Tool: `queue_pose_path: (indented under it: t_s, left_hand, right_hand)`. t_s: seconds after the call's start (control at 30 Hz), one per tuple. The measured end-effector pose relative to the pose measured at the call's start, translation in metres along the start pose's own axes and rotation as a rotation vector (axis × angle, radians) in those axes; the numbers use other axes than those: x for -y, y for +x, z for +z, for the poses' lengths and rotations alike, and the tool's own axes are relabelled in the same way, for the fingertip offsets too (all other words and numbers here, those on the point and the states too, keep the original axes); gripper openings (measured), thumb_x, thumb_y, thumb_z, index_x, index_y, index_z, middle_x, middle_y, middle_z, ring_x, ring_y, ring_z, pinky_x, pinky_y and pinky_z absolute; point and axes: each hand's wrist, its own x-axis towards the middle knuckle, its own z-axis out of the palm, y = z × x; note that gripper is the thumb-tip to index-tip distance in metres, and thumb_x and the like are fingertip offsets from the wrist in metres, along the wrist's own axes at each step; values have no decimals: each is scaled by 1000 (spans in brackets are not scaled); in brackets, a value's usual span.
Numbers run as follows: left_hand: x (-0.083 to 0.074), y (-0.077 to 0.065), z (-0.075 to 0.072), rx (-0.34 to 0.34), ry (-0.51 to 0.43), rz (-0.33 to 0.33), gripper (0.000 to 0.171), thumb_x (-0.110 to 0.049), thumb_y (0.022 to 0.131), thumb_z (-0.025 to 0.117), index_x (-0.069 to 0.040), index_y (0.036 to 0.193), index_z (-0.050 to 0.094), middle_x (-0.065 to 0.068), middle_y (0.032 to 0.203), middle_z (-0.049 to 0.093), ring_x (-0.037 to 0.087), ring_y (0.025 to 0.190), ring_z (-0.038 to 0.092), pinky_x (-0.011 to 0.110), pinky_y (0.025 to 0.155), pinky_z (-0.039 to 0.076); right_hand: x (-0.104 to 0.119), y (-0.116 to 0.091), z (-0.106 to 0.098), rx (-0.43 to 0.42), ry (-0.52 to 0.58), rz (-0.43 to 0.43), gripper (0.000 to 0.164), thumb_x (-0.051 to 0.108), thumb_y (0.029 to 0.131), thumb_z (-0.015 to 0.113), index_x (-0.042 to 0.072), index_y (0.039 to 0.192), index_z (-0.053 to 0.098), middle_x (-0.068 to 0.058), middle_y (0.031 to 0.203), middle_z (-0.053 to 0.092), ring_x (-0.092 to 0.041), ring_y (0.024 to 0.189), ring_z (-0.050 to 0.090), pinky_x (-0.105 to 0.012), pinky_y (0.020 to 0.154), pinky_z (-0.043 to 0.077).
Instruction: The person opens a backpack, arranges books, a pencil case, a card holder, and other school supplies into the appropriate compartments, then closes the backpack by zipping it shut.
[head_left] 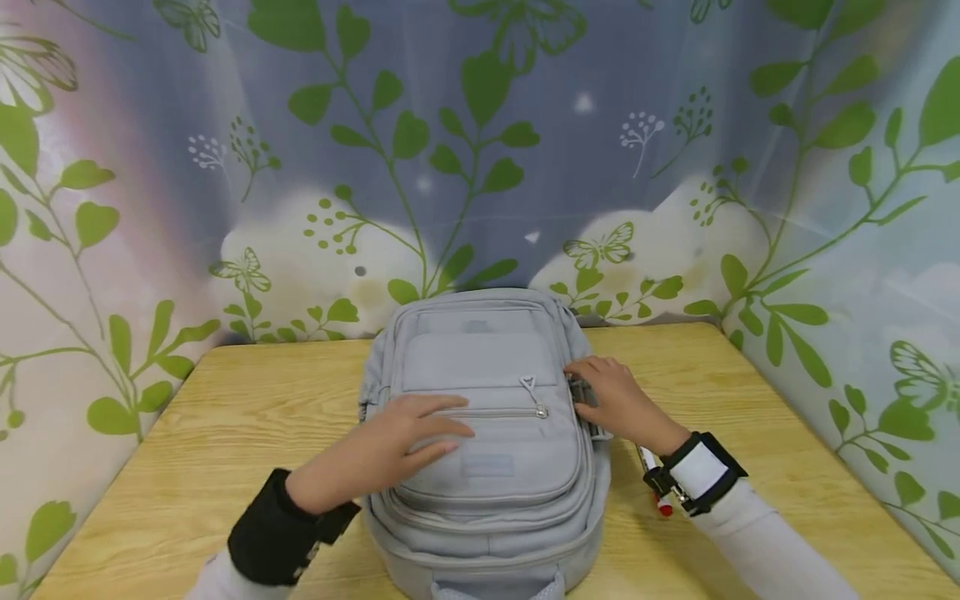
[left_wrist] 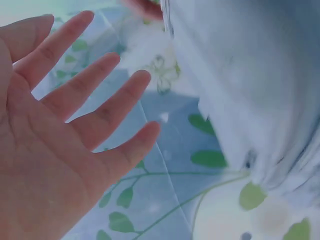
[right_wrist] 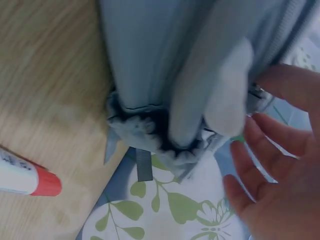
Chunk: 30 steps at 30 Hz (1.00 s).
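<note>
A: Where does the gray backpack lie?

B: Centrally on the wood-grain table, front face upward, a strap loop at its near end. A zipper pull with a triangular ring lies near the right end of the front-pocket zipper.

A: And the left hand?

B: Extended over the left part of the bag's front, fingers spread. In the left wrist view, palm and fingertips are bare; whether they touch the fabric in the head view cannot be told.

A: The right hand?

B: At the bag's right flank, fingers parted and slightly bent, with a gap between thumb and forefinger. A small dark fitting lies at the thumb tip; contact cannot be confirmed. Nearby is a side pocket with a gathered rim.

A: Surrounding objects?

B: Right of the bag, a red-capped marker on the table; black bands on both wrists; behind, a leaf-and-butterfly backdrop.
</note>
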Motion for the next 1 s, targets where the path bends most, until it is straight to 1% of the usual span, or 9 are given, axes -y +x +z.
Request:
queue_pose_path:
  t_s: [0.13,0.3,0.43,0.53,0.6,0.7,0.83,0.93,1.0]
  left_hand:
    - [17,37,-16,54,52,-73,25,-14,106,56,-4,124,71,22,139,57,37,126,57,46,106,46]
    - [38,65,-6,175,125,-180,30,-16,106,56,-6,134,65,22,145,52,39,134,50,51,109,42]
    - [53,71,7,240,189,-308,46,-23,108,54,-10,151,49,22,158,37,45,144,34,63,113,30]
    - [62,73,12,297,178,-426,54,-30,109,50,-15,159,36,19,165,25,47,150,20,70,115,19]
    - [65,73,13,338,159,-476,56,-34,110,47,-18,161,32,16,167,21,46,151,15,72,115,15]
    - [69,75,13,379,128,-506,57,-36,110,45,-20,162,29,14,168,18,45,152,13,73,114,14]
    - [70,77,11,405,113,-512,57,-36,110,44,-20,163,28,15,168,17,46,152,13,74,113,18]
    - [68,78,10,415,118,-516,57,-36,111,43,-20,163,28,15,168,16,46,152,14,74,112,21]
    - [67,77,8,417,122,-525,57,-36,110,44,-21,163,28,15,168,16,45,152,15,74,111,22]
  right_hand:
    - [-1,-1,8,-70,-76,-31,35,1,82,83,-5,112,66,-15,102,59,-34,89,54,-49,78,46]
    - [1,-1,16,-142,-157,-95,18,-1,79,84,0,91,70,-13,94,53,-28,78,46,-43,69,42]
    - [1,-5,15,-170,-197,-120,14,1,81,83,5,82,69,-13,96,54,-29,79,47,-44,70,43]
    - [2,-9,12,-184,-212,-136,13,2,84,81,5,80,69,-12,95,55,-29,80,48,-45,71,44]
    - [5,-14,11,-191,-224,-145,13,3,85,80,5,80,69,-11,92,54,-28,79,49,-44,71,44]
    - [12,-22,7,-184,-238,-133,14,4,88,78,5,79,68,-6,80,51,-24,72,48,-41,68,44]
    - [27,-36,1,-128,-198,-45,31,5,92,72,16,70,53,6,62,38,-10,55,40,-28,54,37]
    - [41,-50,-4,-92,-163,-6,39,6,93,69,20,68,43,11,58,28,-2,49,29,-22,48,28]
    - [51,-60,-7,-80,-148,-24,39,6,91,70,21,68,42,13,57,27,1,48,26,-21,46,25]
